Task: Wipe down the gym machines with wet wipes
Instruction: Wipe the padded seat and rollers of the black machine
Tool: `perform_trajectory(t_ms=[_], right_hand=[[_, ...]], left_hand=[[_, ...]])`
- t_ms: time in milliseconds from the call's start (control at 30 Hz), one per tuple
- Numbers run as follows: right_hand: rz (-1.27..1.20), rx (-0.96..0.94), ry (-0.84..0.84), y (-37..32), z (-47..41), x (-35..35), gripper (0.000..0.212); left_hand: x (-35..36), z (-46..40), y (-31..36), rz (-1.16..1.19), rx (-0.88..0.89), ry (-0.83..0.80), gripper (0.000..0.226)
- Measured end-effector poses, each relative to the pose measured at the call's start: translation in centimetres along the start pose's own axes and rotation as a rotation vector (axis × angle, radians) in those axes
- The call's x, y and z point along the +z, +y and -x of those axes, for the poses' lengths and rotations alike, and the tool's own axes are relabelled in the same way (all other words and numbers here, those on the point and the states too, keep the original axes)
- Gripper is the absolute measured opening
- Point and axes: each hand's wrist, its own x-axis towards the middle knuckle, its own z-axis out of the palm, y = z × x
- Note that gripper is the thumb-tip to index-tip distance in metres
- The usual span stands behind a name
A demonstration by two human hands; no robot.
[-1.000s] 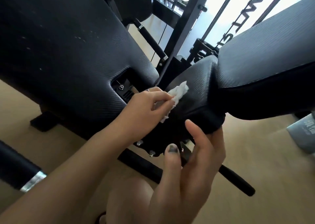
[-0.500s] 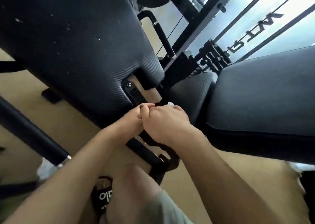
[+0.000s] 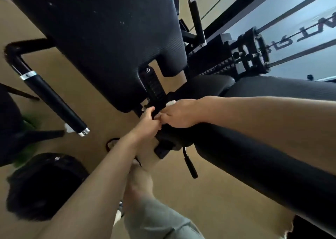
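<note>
tan floor (image 3: 209,193), two hands, one wipe (image 3: 171,103)

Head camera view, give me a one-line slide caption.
Both hands, left and right, work a white wipe into the joint between two black gym pads.

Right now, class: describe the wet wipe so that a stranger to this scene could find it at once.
Find the large black back pad at upper left and follow it down to the gap where it meets the seat pad. There the left hand and right hand meet; the wet wipe is the white scrap showing at the right hand.
</note>
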Motion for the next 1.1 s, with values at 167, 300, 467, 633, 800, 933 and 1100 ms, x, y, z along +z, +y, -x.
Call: perform_trajectory(t_ms=[167,300,467,633,800,933,1100], right_hand=[[0.051,-0.093,0.006,5.3,0.2,-1.5,0.049],[0.017,0.089,0.039,11.4,-1.1,-3.4,0.052],[-0.087,-0.193,0.016,6.4,-1.3,-0.4,0.044],[-0.137,-0.182,-0.046,6.0,-3.5,-2.2,0.039],[0.077,-0.096,-0.024,7.7,-9.1,-2.4,0.044],[0.076,0.056,0.001,10.4,-9.0,-3.7,0.049],[0.279,0.131,0.034,15.3,-9.5,-4.3,0.062]], left_hand=[[3.1,-1.3,0.3,0.053,-0.046,0.167,0.047],[5.5,-0.7,0.8,-0.058,-0.102,0.229,0.064],[5.6,-1.7,0.5,0.019,-0.081,0.333,0.051],[6.1,-1.8,-0.3,-0.04,-0.074,0.364,0.043],[6.3,-1.1,0.6,-0.154,-0.11,0.367,0.054],[6.2,-1.1,0.5,-0.192,-0.121,0.344,0.055],[6.3,-1.0,0.7,-0.173,-0.151,0.317,0.055]])
